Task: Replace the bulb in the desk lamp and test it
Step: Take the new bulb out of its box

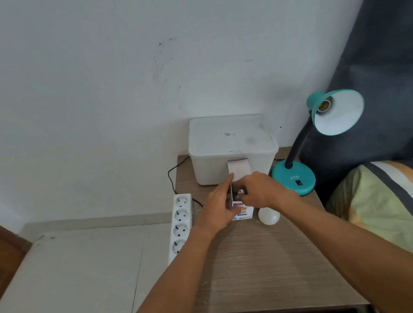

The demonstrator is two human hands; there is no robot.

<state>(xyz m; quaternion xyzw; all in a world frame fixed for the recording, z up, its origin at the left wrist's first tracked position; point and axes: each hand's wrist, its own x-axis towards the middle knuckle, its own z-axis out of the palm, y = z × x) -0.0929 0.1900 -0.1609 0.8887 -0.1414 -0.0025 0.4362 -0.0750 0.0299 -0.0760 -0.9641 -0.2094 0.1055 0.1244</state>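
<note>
Wooden table [262,262]: power strip [181,223], white bin [230,145], loose bulb [269,216] beside bulb box [242,211].

A bedroom in a home: a bed [404,210] with a striped cover stands just beside a small wooden desk [262,262], a dark curtain [388,77] hangs behind a teal lamp [305,153], against a plain white wall [109,77].

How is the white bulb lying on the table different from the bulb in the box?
The white bulb lies bare on the table, untouched; the boxed bulb is in both hands' grip. The white bulb shows its round dome; the boxed bulb shows only its metal base above the box. Both are near the teal lamp, whose socket is empty.
</note>
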